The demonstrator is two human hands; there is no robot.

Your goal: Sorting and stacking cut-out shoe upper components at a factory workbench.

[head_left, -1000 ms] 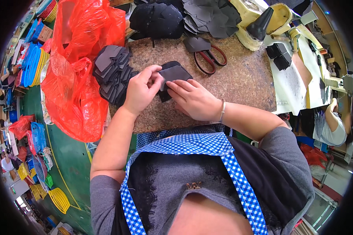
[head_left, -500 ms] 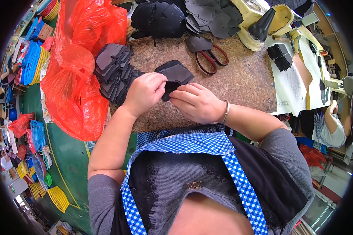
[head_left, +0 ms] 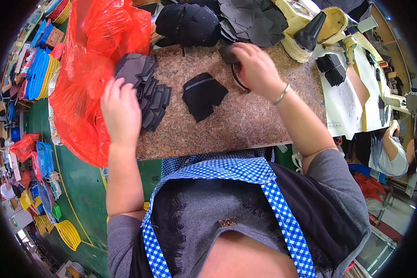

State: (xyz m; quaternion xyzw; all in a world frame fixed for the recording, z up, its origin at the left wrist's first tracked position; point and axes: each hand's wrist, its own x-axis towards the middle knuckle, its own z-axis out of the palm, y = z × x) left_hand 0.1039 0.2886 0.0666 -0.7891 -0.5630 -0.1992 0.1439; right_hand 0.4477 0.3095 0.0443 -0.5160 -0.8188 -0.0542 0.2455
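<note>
On the speckled board, a black cut piece (head_left: 205,96) with a grey strip near its top lies flat and untouched between my hands. My left hand (head_left: 120,111) is at the left edge of a fanned pile of dark grey cut pieces (head_left: 154,99); its fingers are stretched and slightly apart, partly blurred. Farther right, my right hand (head_left: 260,72) has its fingertips closed on the edge of a small dark grey piece (head_left: 227,54). Beneath that hand are the scissors (head_left: 238,78); only part of one handle loop shows.
A red plastic bag (head_left: 85,125) hangs at the board's left. Black pieces (head_left: 187,25) and grey pieces (head_left: 252,21) are heaped along the far edge. A black cone (head_left: 309,30) stands far right, near a small black stack (head_left: 331,69) on white paper. Another person's arm (head_left: 391,143) shows at right.
Both hands have left the black piece, which now lies flat on the board. My left hand moved left to the pile; my right hand moved up and right over the scissors to the grey piece.
</note>
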